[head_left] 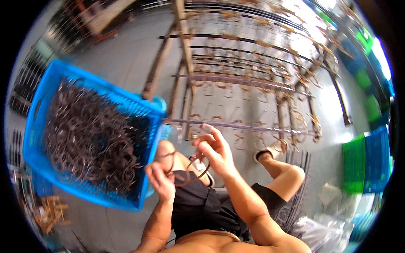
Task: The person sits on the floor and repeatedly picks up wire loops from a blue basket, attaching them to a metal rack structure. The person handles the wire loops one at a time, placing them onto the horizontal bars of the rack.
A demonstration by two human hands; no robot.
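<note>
My left hand (161, 180) is closed around thin, curved brown bands beside the blue basket's near right corner. A brown band (187, 184) bows in the gap between my two hands, above my lap. My right hand (214, 152) is bent over, with thumb and fingers pinched on the band's other end, just below the rack's lowest rod. Motion blur hides the exact grip and how many bands there are. To my left, the blue plastic basket (90, 195) holds a heap of similar dark curved bands (90, 137).
Ahead stands a wooden rack (185, 50) with long rods (253, 126) carrying many amber loops. Green crates (353, 164) and blue crates (376, 160) are stacked at right, near clear plastic bags (318, 232). A small wooden stool (50, 214) sits lower left.
</note>
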